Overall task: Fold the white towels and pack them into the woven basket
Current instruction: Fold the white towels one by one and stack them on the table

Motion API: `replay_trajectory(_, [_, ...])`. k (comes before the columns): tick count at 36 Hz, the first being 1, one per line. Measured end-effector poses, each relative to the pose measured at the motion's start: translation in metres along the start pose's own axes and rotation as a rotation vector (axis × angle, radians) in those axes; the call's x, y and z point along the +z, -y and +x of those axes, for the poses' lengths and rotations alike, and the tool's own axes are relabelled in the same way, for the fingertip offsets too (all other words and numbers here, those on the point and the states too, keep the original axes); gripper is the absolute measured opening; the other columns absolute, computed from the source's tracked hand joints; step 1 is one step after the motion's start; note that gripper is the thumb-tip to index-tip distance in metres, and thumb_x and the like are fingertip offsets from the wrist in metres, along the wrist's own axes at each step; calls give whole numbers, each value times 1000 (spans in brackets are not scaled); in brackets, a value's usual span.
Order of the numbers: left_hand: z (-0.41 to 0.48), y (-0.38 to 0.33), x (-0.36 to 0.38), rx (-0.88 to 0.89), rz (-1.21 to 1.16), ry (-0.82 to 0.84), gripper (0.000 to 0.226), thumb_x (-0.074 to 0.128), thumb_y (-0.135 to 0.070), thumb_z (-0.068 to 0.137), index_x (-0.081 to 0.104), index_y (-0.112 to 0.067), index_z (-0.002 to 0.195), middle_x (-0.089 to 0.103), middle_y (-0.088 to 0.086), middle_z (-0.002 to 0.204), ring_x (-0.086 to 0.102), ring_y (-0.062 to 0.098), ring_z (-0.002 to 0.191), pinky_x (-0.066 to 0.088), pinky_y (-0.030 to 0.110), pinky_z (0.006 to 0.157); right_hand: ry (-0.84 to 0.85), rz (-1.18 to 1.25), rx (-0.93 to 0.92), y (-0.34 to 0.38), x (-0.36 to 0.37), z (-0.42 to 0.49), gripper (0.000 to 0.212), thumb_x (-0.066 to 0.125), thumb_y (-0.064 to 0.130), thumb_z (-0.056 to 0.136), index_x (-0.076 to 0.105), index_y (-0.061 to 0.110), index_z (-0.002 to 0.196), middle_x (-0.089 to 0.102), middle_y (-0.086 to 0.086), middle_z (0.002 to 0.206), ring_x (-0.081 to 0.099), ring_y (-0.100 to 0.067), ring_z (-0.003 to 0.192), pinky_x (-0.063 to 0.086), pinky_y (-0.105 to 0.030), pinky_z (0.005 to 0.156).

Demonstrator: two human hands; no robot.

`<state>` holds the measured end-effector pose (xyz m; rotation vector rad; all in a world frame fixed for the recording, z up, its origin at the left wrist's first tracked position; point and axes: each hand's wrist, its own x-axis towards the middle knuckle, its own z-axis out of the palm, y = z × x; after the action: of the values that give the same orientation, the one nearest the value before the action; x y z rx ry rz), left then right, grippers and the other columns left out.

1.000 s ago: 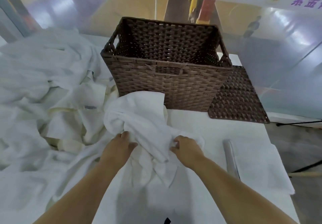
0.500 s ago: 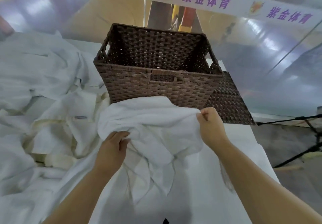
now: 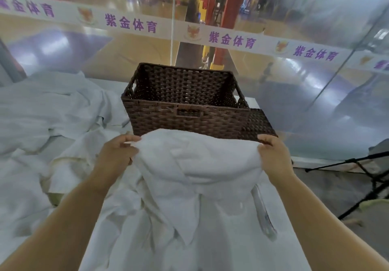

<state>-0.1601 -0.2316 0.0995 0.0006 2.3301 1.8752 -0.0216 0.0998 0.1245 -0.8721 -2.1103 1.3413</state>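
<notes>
A white towel (image 3: pixel 195 165) hangs crumpled between my two hands, lifted above the table in front of the basket. My left hand (image 3: pixel 117 154) pinches its upper left edge. My right hand (image 3: pixel 273 157) grips its upper right edge. The towel's lower part droops in loose folds onto the white table. The dark brown woven basket (image 3: pixel 189 117) stands just behind the towel, and its inside looks empty. More white towels (image 3: pixel 48 119) lie heaped to the left.
The flat woven basket lid (image 3: pixel 259 123) lies against the basket's right side. A glass wall with a banner of purple lettering (image 3: pixel 231 41) rises behind the table. Black tripod legs (image 3: pixel 370 178) stand on the floor at the right, past the table's edge.
Both hands have spread apart and risen, stretching the towel's top edge out wide. The right hand moved far to the right. The view has tilted upward.
</notes>
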Motion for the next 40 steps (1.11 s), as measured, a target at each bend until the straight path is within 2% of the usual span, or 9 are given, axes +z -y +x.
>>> replay_trajectory(6, [-9, -4, -2, -34, -36, 29, 22, 58, -2, 85, 71, -18, 89, 58, 2, 69, 42, 14, 51, 38, 27, 54, 76, -48, 27, 0, -19, -11, 31, 52, 3, 90, 70, 28, 95, 59, 21, 84, 53, 0, 66, 43, -7, 53])
replay_trajectory(10, [-14, -27, -11, 96, 30, -11, 16, 65, -9, 84, 72, -23, 90, 55, -3, 59, 42, 5, 41, 40, 17, 47, 74, -1, 8, 18, -39, -9, 24, 64, 6, 85, 72, 27, 94, 63, 11, 85, 58, -11, 66, 53, -26, 63])
replay_trajectory(17, [-42, -85, -32, 259, 210, -59, 36, 84, -19, 67, 69, -33, 96, 59, -5, 80, 51, 8, 63, 40, 20, 61, 2, 59, -87, 55, -87, -1, 26, 73, 10, 79, 74, 26, 98, 68, 5, 97, 65, -13, 88, 53, -27, 82])
replay_trajectory(21, [-64, -117, -40, 341, 297, -100, 31, 81, -19, 70, 71, -26, 99, 66, -1, 86, 58, 14, 69, 42, 20, 58, -51, 94, -155, 78, -118, -2, 33, 73, 10, 79, 71, 19, 111, 65, 11, 96, 59, 4, 81, 44, -15, 75])
replay_trajectory(26, [-103, -147, -50, 456, 414, -193, 22, 77, -24, 75, 74, -19, 96, 69, 7, 84, 58, 22, 69, 43, 28, 59, 8, 22, -246, 103, -153, -23, 44, 78, 7, 74, 68, 12, 116, 62, 7, 104, 60, -9, 91, 45, -16, 84])
replay_trajectory(29, [-128, -152, -56, 504, 431, -246, 17, 76, -28, 76, 75, -18, 90, 68, 3, 80, 58, 20, 73, 42, 29, 63, 65, -75, -320, 108, -170, -41, 48, 79, 2, 72, 67, 8, 117, 62, 4, 99, 58, -1, 79, 44, -3, 70])
replay_trajectory(32, [-153, -149, -62, 547, 466, -245, 28, 69, -44, 69, 73, -19, 82, 67, 2, 73, 56, 13, 67, 41, 25, 61, 71, -197, -367, 104, -181, -59, 40, 78, 10, 75, 69, 11, 114, 66, -2, 103, 61, -18, 94, 48, -28, 91])
replay_trajectory(36, [-176, -134, -72, 564, 559, -237, 37, 63, -50, 74, 75, -16, 81, 70, 7, 79, 59, 22, 73, 44, 33, 67, -23, -246, -477, 95, -188, -87, 10, 73, 20, 80, 74, 29, 82, 62, 19, 72, 58, -8, 73, 41, -24, 69])
replay_trajectory(40, [-196, -112, -79, 579, 610, -222, 18, 61, -35, 89, 71, -22, 82, 69, 1, 86, 57, 20, 77, 39, 32, 66, -38, -266, -529, 82, -195, -115, 24, 71, 23, 83, 62, 39, 67, 61, 17, 72, 56, -8, 72, 36, -21, 59])
